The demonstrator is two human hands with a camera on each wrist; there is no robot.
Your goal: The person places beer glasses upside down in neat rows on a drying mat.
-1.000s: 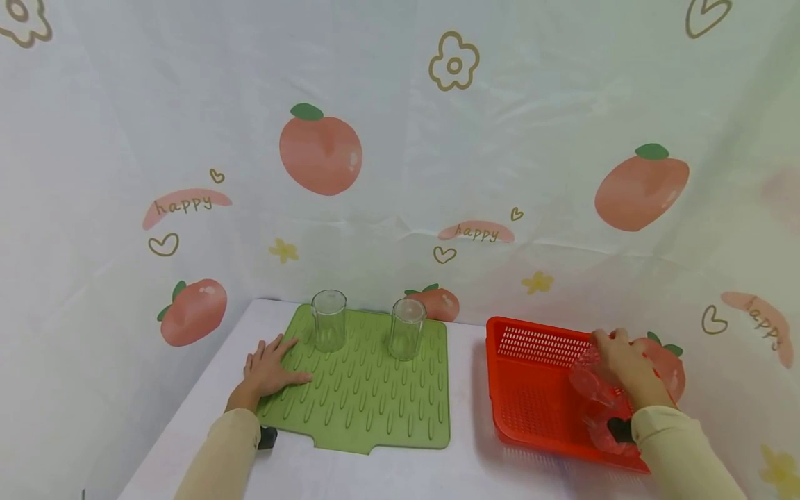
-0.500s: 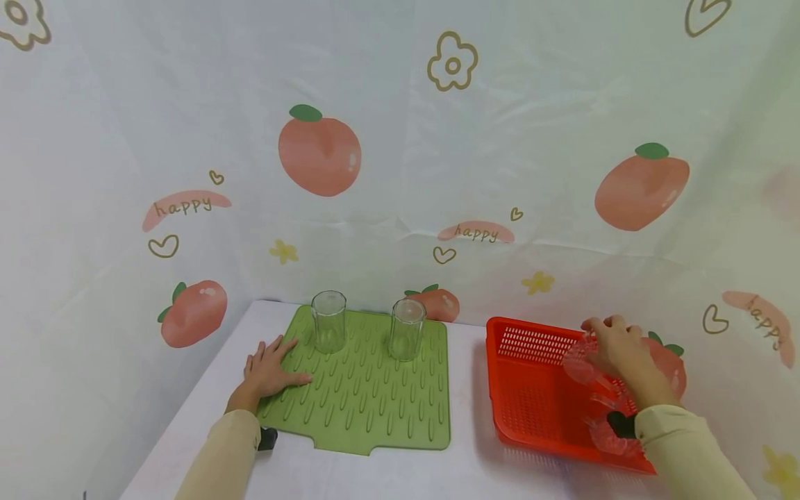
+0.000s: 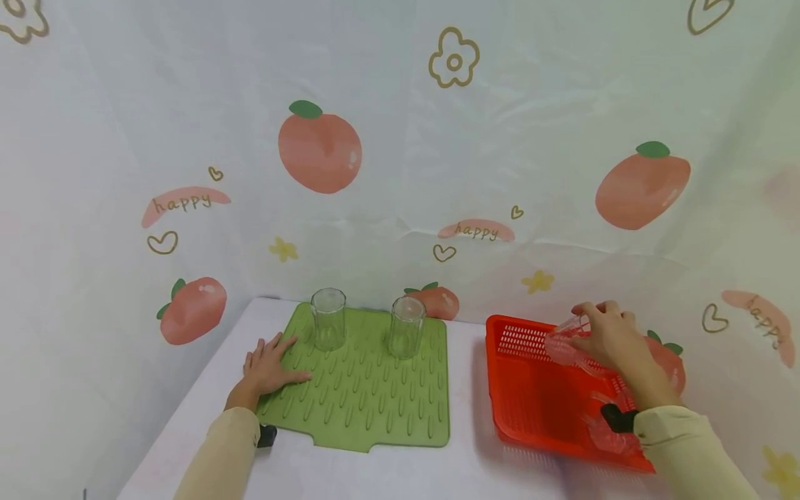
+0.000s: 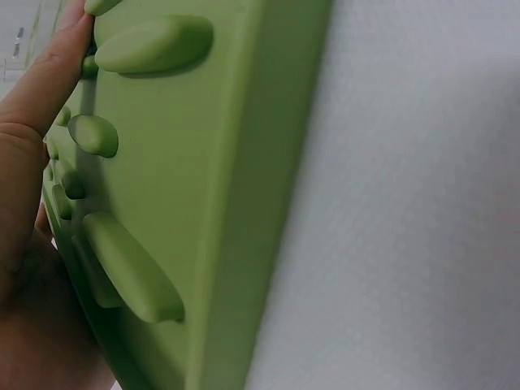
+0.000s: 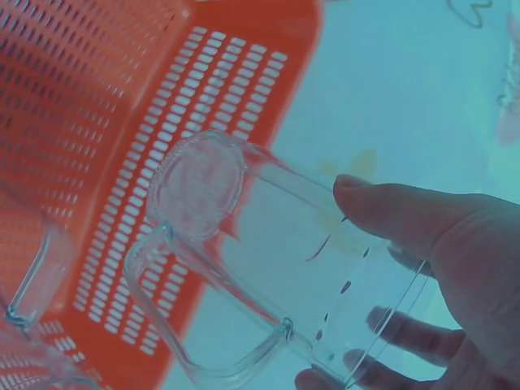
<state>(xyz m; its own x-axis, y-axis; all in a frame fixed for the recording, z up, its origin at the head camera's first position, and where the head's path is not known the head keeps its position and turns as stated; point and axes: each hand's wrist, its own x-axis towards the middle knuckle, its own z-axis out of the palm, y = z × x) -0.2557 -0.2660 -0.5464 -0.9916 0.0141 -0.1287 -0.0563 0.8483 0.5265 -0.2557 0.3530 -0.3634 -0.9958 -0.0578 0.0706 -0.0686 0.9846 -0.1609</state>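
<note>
The right grip, a bare hand above the back right part of the red basket, was clamped on a clear glass mug near its rim, thumb on one side and fingers on the other. The mug was tilted beside the basket's back wall, its base directed over the basket and its handle free of the fingers. Further clear glassware lay in the right part of the basket, partly hidden by the right wrist and its black device. Well to the left of the basket, the left grip rested with fingers spread on the edge of a green ridged mat. Two clear glasses stood on the mat's back part, one nearer the basket, the other farther from it. The basket and mat lay on a white counter; behind the basket hung a pale cloth printed with fruit, flowers, hearts and the word "happy".
</note>
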